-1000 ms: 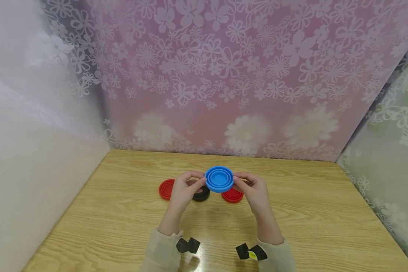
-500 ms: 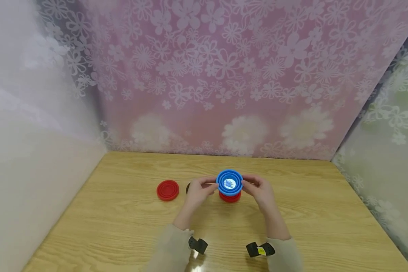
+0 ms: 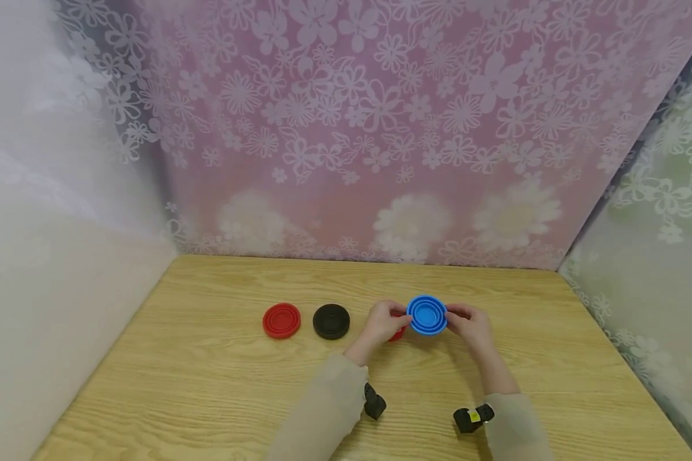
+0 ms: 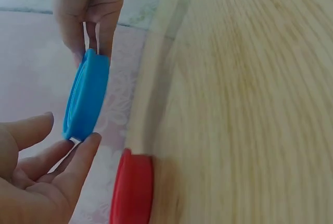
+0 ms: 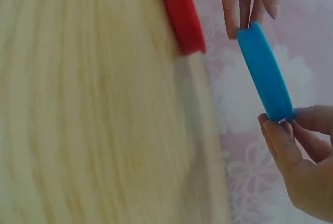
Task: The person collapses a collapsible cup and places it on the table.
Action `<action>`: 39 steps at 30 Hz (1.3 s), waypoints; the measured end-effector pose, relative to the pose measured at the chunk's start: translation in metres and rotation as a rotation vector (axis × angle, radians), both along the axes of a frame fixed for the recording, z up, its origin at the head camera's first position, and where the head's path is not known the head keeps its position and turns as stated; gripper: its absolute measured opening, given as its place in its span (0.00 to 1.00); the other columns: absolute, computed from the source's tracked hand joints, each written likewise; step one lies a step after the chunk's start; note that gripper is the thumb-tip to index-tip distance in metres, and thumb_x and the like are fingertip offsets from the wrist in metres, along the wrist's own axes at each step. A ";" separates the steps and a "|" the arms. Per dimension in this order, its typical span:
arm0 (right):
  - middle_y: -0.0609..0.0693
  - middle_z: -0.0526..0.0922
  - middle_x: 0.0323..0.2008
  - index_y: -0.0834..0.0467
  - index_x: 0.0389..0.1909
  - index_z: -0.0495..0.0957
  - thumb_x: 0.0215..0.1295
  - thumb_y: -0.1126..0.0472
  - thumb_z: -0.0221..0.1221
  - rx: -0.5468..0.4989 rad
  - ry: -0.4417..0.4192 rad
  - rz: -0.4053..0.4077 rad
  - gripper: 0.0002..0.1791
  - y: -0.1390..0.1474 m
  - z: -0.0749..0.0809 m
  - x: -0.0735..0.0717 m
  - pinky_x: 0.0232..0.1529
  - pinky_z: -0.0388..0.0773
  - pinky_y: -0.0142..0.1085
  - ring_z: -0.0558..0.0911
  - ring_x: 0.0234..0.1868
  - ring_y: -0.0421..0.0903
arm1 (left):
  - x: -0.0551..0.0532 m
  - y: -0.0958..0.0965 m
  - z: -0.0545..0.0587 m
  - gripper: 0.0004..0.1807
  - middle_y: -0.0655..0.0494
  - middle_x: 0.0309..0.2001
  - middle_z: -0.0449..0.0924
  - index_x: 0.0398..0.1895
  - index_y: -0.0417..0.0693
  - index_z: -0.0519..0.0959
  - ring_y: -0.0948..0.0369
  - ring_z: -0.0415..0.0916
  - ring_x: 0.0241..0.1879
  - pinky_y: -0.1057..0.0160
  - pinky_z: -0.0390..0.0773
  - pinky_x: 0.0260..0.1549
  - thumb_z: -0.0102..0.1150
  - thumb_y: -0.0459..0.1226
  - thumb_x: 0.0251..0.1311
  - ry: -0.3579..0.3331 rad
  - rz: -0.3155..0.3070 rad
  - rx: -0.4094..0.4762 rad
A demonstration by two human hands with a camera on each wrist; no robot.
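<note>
A blue collapsible cup (image 3: 427, 315), folded flat with concentric rings, is held above the wooden table. My right hand (image 3: 471, 326) pinches its right rim; thumb and fingers meet the edge in the right wrist view. My left hand (image 3: 383, 323) is at its left rim. Both wrist views show the left fingertips touching the edge while the left thumb (image 4: 31, 130) stands apart from it. Behind the left hand a red folded cup (image 3: 396, 330) lies on the table, mostly hidden in the head view. The same red cup (image 5: 183, 16) appears edge-on in the right wrist view.
Another red folded cup (image 3: 281, 321) lies to the left on the table (image 3: 219, 384). Between the red ones is a black folded cup (image 3: 331, 321). A pink flowered curtain (image 3: 346, 160) hangs behind the table, with pale sheets at both sides.
Both hands have moved right and a little lower with the blue cup, past the right-hand red cup. The black cup and the left red cup have come fully into view.
</note>
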State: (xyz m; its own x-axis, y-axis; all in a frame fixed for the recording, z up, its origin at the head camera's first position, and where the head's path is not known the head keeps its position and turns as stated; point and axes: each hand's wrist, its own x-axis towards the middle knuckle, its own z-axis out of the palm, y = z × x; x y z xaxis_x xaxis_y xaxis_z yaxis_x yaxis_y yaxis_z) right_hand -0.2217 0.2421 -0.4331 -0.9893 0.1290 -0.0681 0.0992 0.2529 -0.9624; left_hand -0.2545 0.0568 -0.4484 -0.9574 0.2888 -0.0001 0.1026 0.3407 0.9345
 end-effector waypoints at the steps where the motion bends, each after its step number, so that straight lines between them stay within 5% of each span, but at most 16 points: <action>1: 0.68 0.70 0.45 0.77 0.50 0.65 0.63 0.69 0.49 0.015 -0.006 0.001 0.18 0.003 -0.002 0.000 0.44 0.73 0.40 0.77 0.36 0.39 | 0.000 0.004 -0.002 0.12 0.54 0.31 0.77 0.38 0.37 0.79 0.59 0.74 0.30 0.67 0.75 0.27 0.60 0.35 0.52 -0.036 -0.008 0.003; 6: 0.69 0.68 0.46 0.77 0.51 0.65 0.64 0.70 0.47 0.071 -0.044 0.007 0.17 0.015 -0.011 -0.005 0.44 0.74 0.38 0.75 0.41 0.45 | -0.001 0.020 -0.011 0.14 0.52 0.32 0.76 0.42 0.32 0.76 0.59 0.75 0.29 0.66 0.76 0.26 0.59 0.32 0.53 -0.169 -0.022 0.058; 11: 0.70 0.70 0.44 0.78 0.48 0.67 0.63 0.72 0.46 0.174 -0.074 -0.008 0.15 0.023 -0.018 -0.009 0.40 0.76 0.39 0.76 0.40 0.52 | -0.001 0.032 -0.015 0.15 0.52 0.30 0.75 0.43 0.30 0.74 0.59 0.75 0.28 0.65 0.76 0.27 0.58 0.31 0.53 -0.230 -0.029 0.087; 19: 0.70 0.72 0.41 0.78 0.44 0.69 0.61 0.71 0.48 0.310 -0.128 0.022 0.15 0.026 -0.023 -0.011 0.35 0.77 0.41 0.76 0.39 0.56 | 0.002 0.036 -0.012 0.16 0.54 0.23 0.69 0.42 0.33 0.75 0.63 0.64 0.22 0.67 0.67 0.22 0.56 0.38 0.56 -0.246 -0.068 -0.047; 24: 0.72 0.71 0.42 0.80 0.46 0.67 0.62 0.68 0.48 0.318 -0.161 0.067 0.18 0.029 -0.024 -0.012 0.35 0.77 0.40 0.76 0.40 0.57 | 0.002 0.036 -0.009 0.21 0.51 0.35 0.74 0.48 0.34 0.73 0.61 0.68 0.29 0.62 0.72 0.30 0.56 0.41 0.57 -0.273 -0.058 -0.031; 30: 0.73 0.68 0.47 0.79 0.50 0.64 0.64 0.63 0.47 0.344 -0.173 0.088 0.22 0.028 -0.020 -0.009 0.37 0.76 0.41 0.74 0.44 0.60 | 0.003 0.036 -0.011 0.25 0.47 0.51 0.71 0.53 0.34 0.69 0.55 0.69 0.48 0.55 0.71 0.45 0.55 0.42 0.57 -0.293 -0.067 0.017; 35: 0.71 0.68 0.49 0.74 0.55 0.62 0.65 0.56 0.46 0.437 -0.079 0.058 0.27 0.025 -0.012 0.004 0.42 0.72 0.47 0.70 0.48 0.62 | 0.008 0.029 -0.011 0.26 0.49 0.53 0.70 0.55 0.38 0.69 0.55 0.66 0.53 0.56 0.69 0.48 0.55 0.44 0.57 -0.220 -0.104 -0.023; 39: 0.68 0.69 0.50 0.70 0.56 0.63 0.66 0.53 0.46 0.446 0.033 0.007 0.26 0.013 0.005 0.020 0.48 0.68 0.50 0.68 0.52 0.61 | 0.016 0.012 0.001 0.24 0.51 0.54 0.70 0.55 0.40 0.70 0.56 0.67 0.53 0.59 0.70 0.48 0.54 0.44 0.58 -0.013 -0.146 -0.121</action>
State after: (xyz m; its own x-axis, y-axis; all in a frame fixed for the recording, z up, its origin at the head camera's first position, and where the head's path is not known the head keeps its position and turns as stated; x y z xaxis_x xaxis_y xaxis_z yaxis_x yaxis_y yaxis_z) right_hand -0.2019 0.2551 -0.4276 -0.9909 0.1323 0.0242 0.0675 0.6446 -0.7615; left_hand -0.2384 0.0684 -0.4477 -0.9048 0.4222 -0.0556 0.1472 0.4327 0.8895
